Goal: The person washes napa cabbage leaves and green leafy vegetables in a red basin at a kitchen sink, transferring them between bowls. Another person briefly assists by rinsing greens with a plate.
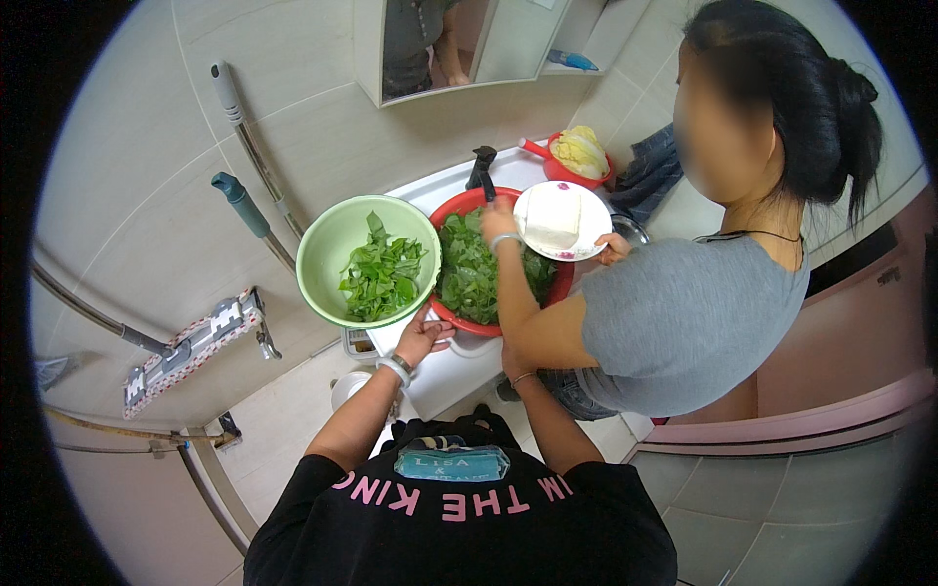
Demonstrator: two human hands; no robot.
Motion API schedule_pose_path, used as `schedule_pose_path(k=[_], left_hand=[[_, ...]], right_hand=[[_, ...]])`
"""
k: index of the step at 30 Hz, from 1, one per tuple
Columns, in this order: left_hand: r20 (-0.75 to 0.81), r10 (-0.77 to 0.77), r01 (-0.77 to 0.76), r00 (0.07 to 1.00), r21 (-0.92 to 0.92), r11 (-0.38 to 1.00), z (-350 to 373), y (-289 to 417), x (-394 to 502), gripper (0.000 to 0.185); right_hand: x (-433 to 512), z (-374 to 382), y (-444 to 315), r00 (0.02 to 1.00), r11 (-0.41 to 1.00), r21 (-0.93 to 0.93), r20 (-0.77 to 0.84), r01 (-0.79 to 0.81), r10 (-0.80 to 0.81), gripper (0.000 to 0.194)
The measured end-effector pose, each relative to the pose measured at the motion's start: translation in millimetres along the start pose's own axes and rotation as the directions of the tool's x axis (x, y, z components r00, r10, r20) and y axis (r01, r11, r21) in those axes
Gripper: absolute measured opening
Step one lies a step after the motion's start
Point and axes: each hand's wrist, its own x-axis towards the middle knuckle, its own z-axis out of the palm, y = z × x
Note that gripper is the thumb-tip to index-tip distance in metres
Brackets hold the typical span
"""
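My left hand (423,338) is at the lower rim of a light green plastic basin (314,293) that holds some leafy greens (385,275); whether it grips the rim is unclear. Beside it a red basin (469,326), full of leafy greens (465,271), sits in the white sink. My right hand (514,360) is near the red basin's lower edge, mostly hidden behind another person's arm. That person, in a grey T-shirt, holds a white plate (525,233) with a white block, perhaps tofu (555,214), and has the other hand by the black faucet (481,170).
A red ladle-shaped container (555,172) with cabbage leaves (581,150) stands at the sink's back right. The person (681,322) stands close on my right. A flat mop (194,351) and poles (256,157) lean at the left wall. A mirror cabinet (506,44) hangs above.
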Motion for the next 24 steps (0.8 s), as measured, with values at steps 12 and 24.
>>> schedule_pose_path(k=[12, 24], left_hand=[[0.006, -0.005, 0.005, 1.000, 0.004, 1.000, -1, -1, 1, 0.058], [0.004, 0.010, -0.010, 1.000, -0.006, 1.000, -3, -6, 4, 0.058]], right_hand=[[-1, -13, -22, 0.858, 0.964, -0.195, -0.447, 0.183, -0.254, 0.031], [-3, 5, -1, 0.981, 0.999, -0.018, -0.189, 0.037, -0.040, 0.033]])
